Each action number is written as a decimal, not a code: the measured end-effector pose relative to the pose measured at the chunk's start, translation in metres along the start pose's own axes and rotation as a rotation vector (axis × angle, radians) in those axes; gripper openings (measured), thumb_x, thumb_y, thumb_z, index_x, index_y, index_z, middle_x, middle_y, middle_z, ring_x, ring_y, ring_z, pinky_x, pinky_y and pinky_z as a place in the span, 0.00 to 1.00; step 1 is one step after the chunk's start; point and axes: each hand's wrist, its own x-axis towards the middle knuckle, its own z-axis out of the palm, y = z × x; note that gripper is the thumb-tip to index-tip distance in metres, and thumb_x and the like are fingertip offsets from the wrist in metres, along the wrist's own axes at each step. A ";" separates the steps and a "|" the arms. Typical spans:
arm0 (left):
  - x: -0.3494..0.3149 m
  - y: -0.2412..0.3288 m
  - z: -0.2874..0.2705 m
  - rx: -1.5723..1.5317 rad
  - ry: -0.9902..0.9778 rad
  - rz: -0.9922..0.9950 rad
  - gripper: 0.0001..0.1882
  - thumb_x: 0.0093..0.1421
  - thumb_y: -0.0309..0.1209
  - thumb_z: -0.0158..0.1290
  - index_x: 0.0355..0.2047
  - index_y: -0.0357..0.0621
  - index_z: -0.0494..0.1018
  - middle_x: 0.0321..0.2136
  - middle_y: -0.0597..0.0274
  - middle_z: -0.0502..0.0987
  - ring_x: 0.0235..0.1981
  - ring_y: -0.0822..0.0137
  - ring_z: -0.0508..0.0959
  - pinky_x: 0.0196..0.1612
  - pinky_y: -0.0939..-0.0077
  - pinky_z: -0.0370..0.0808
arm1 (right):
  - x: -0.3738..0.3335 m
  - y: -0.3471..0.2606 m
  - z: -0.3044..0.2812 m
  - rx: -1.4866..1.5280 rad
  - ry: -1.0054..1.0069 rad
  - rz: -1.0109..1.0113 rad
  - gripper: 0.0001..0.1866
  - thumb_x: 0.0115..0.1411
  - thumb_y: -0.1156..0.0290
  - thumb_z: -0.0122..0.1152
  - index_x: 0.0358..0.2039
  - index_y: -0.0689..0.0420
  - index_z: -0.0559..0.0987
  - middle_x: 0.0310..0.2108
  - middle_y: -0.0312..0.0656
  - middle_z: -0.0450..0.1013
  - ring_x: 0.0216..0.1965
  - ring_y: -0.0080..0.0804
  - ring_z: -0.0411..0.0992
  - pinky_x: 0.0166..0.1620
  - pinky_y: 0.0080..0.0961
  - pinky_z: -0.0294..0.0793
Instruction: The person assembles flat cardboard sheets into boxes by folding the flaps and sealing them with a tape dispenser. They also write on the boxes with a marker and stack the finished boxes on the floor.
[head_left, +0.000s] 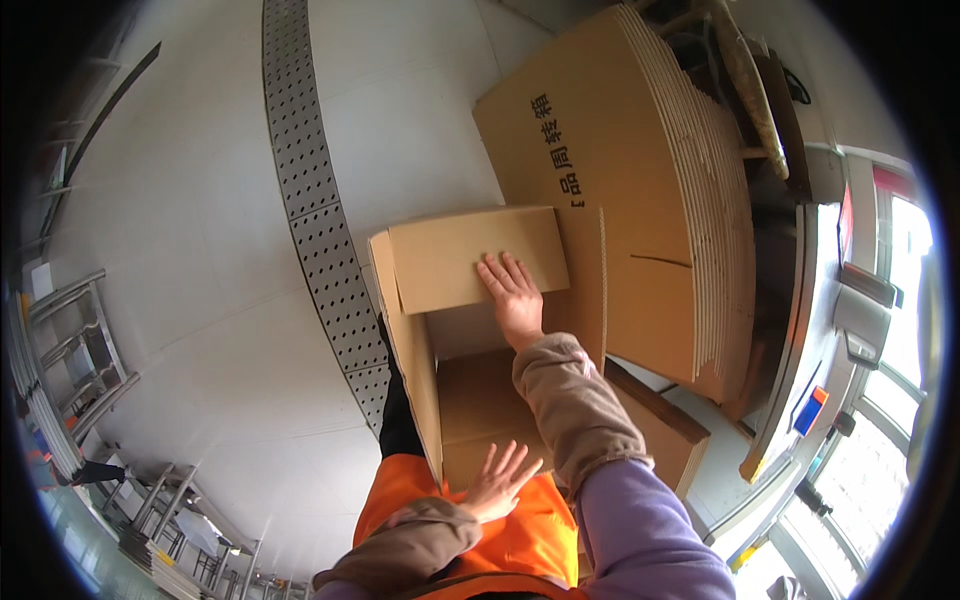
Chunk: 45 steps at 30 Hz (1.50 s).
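A brown cardboard box [488,392] stands in front of me, partly open, its inside showing between the flaps. My right hand [513,295] lies flat on the far flap [440,262], fingers stretched out and touching the board. Over the near flap [480,455], close to my orange apron [530,530], my left hand [498,486] has its fingers spread and holds nothing. Whether its palm touches the board, I cannot tell. Along the left side of the box a tall panel [408,345] rises upright.
A thick stack of flattened cardboard [620,270] with dark print leans beyond the box to the right. Another cardboard piece [672,430] is below it. A perforated metal strip [312,220] crosses the pale floor. Metal frames [95,330] stand at the far left; a blue-and-orange object [811,411] is at the right.
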 end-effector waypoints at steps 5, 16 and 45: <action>0.052 -0.026 0.028 -0.294 -0.464 -0.231 0.29 0.56 0.27 0.49 0.60 0.56 0.67 0.54 0.53 0.74 0.51 0.50 0.77 0.50 0.55 0.76 | -0.037 0.005 0.043 0.080 -0.161 0.163 0.31 0.52 0.76 0.58 0.60 0.49 0.70 0.66 0.39 0.59 0.67 0.47 0.55 0.66 0.48 0.57; 0.116 -0.140 -0.060 0.426 -0.092 -0.245 0.23 0.55 0.30 0.58 0.52 0.48 0.72 0.56 0.48 0.69 0.58 0.48 0.67 0.55 0.57 0.69 | -0.108 0.021 0.123 0.200 0.089 0.138 0.32 0.56 0.62 0.62 0.62 0.48 0.68 0.67 0.39 0.57 0.68 0.45 0.52 0.66 0.54 0.53; 0.245 -0.203 -0.191 0.366 0.434 -0.185 0.45 0.46 0.30 0.70 0.62 0.42 0.58 0.65 0.45 0.56 0.66 0.45 0.57 0.67 0.52 0.56 | -0.239 -0.071 -0.018 0.408 -0.387 0.676 0.34 0.63 0.53 0.53 0.65 0.56 0.62 0.69 0.47 0.52 0.70 0.48 0.49 0.68 0.53 0.47</action>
